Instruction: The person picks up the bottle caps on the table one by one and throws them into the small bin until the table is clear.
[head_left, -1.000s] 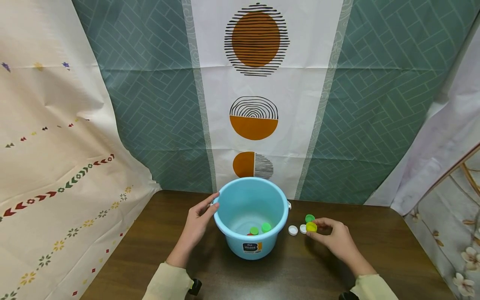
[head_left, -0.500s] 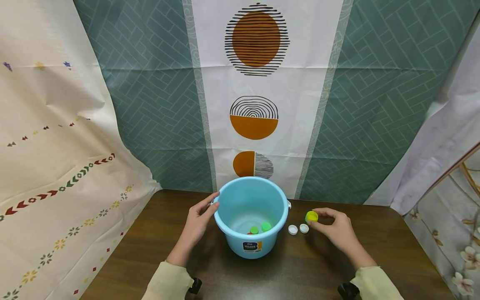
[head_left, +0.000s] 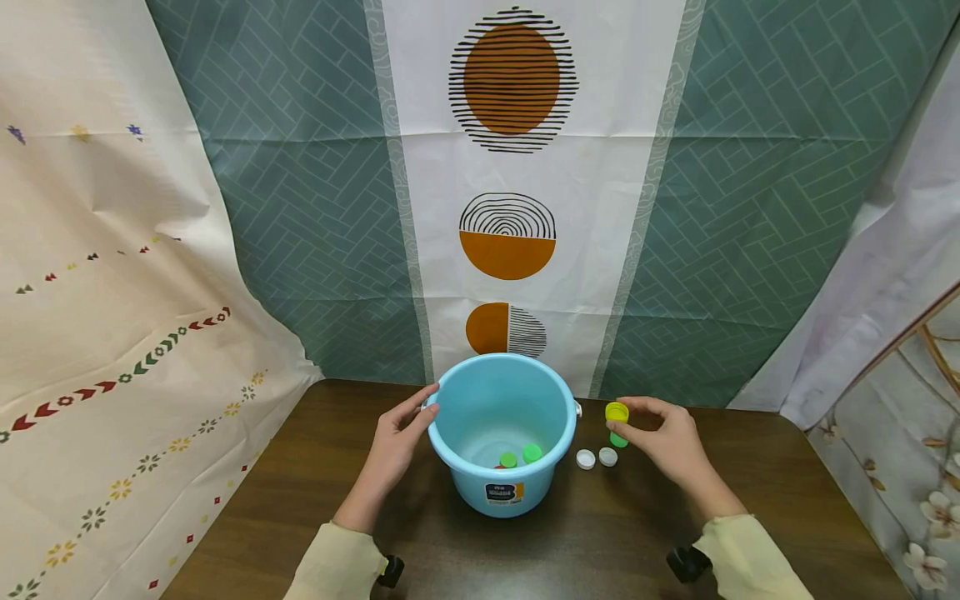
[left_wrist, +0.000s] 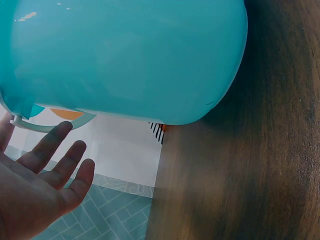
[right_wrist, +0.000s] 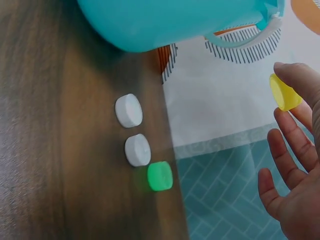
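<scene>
In the head view, my right hand (head_left: 663, 433) pinches a yellow bottle cap (head_left: 617, 412) between thumb and finger. The cap is held up off the table; the right wrist view shows the other fingers loosely spread. Below it a green bottle cap (head_left: 618, 439) lies on the table. Two white bottle caps, one left (head_left: 586, 459) and one right (head_left: 608, 457), lie between it and the light-blue bucket (head_left: 504, 496). My left hand (head_left: 396, 433) touches the bucket's left rim with thumb and forefinger. Its other fingers are extended and apart in the left wrist view.
Inside the bucket are green caps (head_left: 532, 453) and part of something red (head_left: 500, 467). The bucket stands upright on the dark wooden table (head_left: 585, 550). A patterned cloth (head_left: 675, 350) hangs behind the table, with more cloth at both sides.
My right hand has raised the yellow cap up and away from the white caps, past the green one, bringing the green cap partly into view below. The left hand and bucket stay put.
</scene>
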